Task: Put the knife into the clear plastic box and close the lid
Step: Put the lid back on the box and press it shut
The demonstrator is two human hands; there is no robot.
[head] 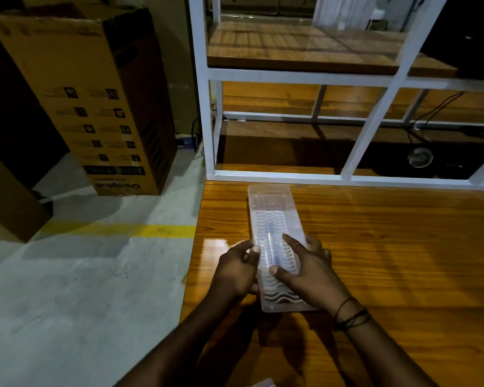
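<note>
A long clear plastic box lies on the wooden table, its length running away from me, near the table's left edge. Its lid with a wavy pattern covers the top. Through the lid a slim knife shows dimly, lying lengthwise inside. My left hand grips the box's left side, thumb on the lid's edge. My right hand lies on top of the lid at the near half, fingers spread and pressing on it, the palm wrapping the right side.
A white metal frame rack with wooden shelves stands at the table's far edge, cables behind it. Left of the table is concrete floor with a yellow line, a tall cardboard carton and a smaller carton.
</note>
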